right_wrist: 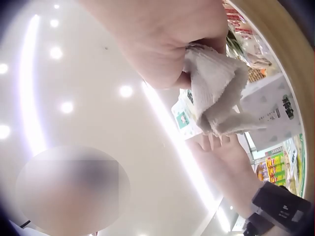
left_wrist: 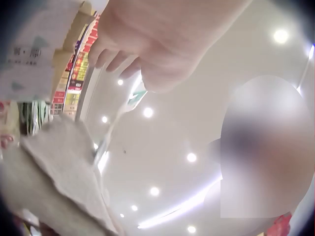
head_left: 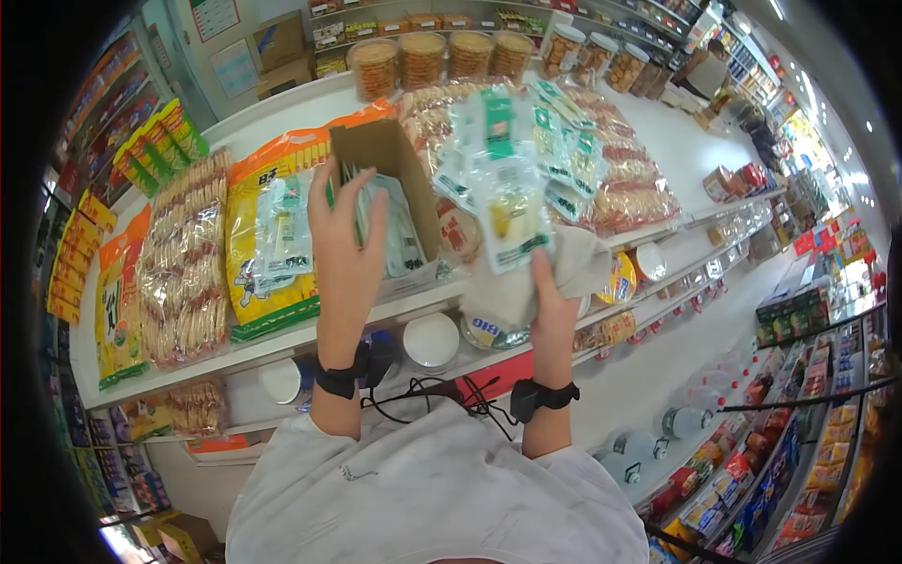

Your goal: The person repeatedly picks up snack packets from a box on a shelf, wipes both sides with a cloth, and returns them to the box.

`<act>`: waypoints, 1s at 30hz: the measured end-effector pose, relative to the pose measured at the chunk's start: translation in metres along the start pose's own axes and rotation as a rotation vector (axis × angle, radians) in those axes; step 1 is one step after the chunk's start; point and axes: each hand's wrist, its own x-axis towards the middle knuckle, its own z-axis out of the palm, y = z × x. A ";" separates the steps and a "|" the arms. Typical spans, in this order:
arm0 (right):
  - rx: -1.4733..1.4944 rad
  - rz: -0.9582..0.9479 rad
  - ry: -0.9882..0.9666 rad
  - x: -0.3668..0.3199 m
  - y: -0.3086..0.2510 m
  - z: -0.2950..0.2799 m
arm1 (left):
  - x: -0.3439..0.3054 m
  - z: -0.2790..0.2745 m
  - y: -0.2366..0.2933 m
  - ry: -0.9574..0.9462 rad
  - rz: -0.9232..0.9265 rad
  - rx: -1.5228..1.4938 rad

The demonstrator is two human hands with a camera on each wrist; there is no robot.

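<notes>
In the head view my right hand [head_left: 554, 315] holds a clear packet with green print [head_left: 507, 183] upright, the thumb on its lower edge. The same hand grips a light grey cloth [right_wrist: 216, 86], which hangs in folds below the packet. My left hand [head_left: 348, 226] is at the open cardboard box [head_left: 376, 141], its fingers extended over the near left side. Inside the box stand several similar packets [head_left: 399, 226]. More green-printed packets [head_left: 573, 150] lie in a loose pile right of the box, and others [head_left: 285, 230] lie to its left.
Bags of rice crackers [head_left: 183, 263] and yellow-orange bags [head_left: 249, 188] cover the white shelf top [head_left: 310, 99]. Round tubs of biscuits [head_left: 420, 58] line its back. Lidded tubs [head_left: 430, 340] fill the shelf below. Large water bottles [head_left: 681, 421] stand on the floor at right.
</notes>
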 end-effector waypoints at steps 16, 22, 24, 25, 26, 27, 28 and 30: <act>0.144 0.070 0.313 0.020 -0.008 -0.001 | -0.002 0.008 -0.013 -0.204 0.009 0.378; 0.200 0.004 0.343 0.002 -0.011 -0.009 | -0.004 0.013 -0.024 -0.307 0.054 0.481; 0.218 0.012 0.343 -0.002 -0.010 -0.011 | -0.005 0.017 -0.037 -0.280 0.093 0.446; 0.226 -0.004 0.323 -0.002 -0.009 -0.013 | -0.003 0.017 -0.039 -0.264 0.114 0.424; 0.233 -0.020 0.305 -0.003 -0.007 -0.015 | -0.002 0.016 -0.040 -0.237 0.082 0.307; 0.199 -0.017 0.319 -0.005 -0.007 -0.016 | -0.002 0.014 -0.039 -0.216 0.050 0.191; 0.164 -0.013 0.332 -0.007 -0.007 -0.017 | -0.002 0.012 -0.037 -0.196 0.015 0.074; -0.081 -0.096 0.320 -0.010 0.001 -0.022 | -0.003 0.004 -0.033 -0.223 -0.003 0.127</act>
